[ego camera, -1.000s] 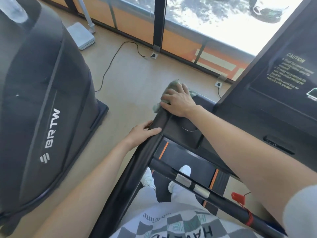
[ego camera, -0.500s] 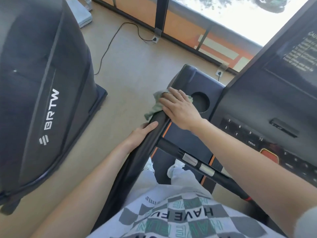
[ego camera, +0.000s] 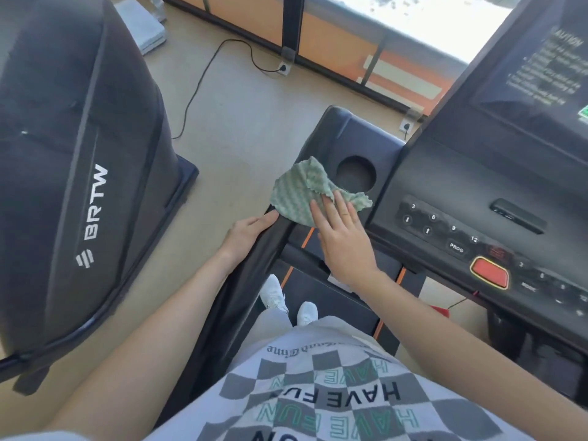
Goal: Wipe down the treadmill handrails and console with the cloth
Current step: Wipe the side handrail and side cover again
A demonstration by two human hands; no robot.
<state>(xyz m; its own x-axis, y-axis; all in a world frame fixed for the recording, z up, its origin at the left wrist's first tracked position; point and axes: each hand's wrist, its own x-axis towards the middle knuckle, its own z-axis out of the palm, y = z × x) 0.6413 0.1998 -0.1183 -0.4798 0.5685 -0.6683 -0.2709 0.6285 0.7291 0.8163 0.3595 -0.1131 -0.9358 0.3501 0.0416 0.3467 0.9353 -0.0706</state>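
Beige floor [ego camera: 241, 122]. Right hand [ego camera: 345, 246], fingers straight, presses cloth [ego camera: 299, 192] onto handrail [ego camera: 241, 291] end. Left hand [ego camera: 248, 232] rests flat-fingered against handrail, holding nothing.

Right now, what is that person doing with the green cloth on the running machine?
A person standing on the treadmill is wiping it. The right hand presses a green cloth flat onto the top end of the left handrail, just beside the round cup holder in the console. The left hand rests on the same handrail a bit lower down.
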